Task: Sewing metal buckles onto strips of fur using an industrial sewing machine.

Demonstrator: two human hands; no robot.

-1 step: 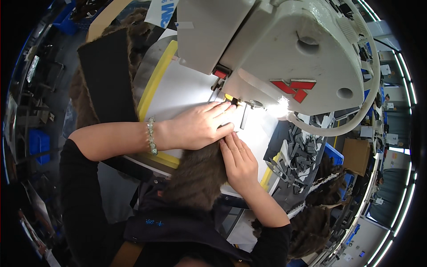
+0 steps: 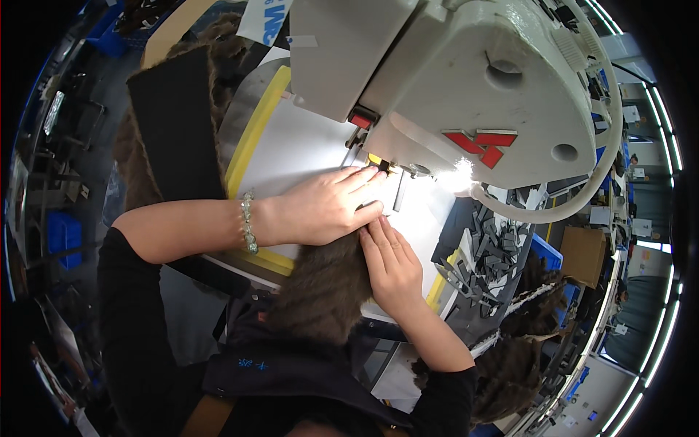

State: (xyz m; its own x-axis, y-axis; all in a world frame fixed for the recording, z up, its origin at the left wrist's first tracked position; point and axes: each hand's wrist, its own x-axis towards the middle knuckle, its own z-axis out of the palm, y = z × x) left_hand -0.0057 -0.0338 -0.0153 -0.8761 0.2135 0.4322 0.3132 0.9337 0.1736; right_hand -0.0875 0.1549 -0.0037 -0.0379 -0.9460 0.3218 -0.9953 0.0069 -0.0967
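Note:
A strip of brown fur [image 2: 324, 288] hangs from the sewing machine's white bed [image 2: 280, 153] over its near edge. My left hand [image 2: 324, 207] lies flat on the fur's far end, fingers stretched and apart toward the presser foot [image 2: 384, 166]. At the fur's right edge, my right hand [image 2: 393, 269] has its fingers straight and pressed together, the thumb hidden; it appears to grip that edge. The left thumb meets the right fingertips. The needle and the fur's far end are hidden under the machine head [image 2: 473, 87] and the left fingers.
A bright lamp [image 2: 460, 176] shines beside the needle area. Right of the bed lie metal scissors [image 2: 466, 282] and many dark grey scraps [image 2: 495, 240]. On the left is a fur piece with a black panel [image 2: 178, 124]. More brown fur [image 2: 506, 379] is at the lower right.

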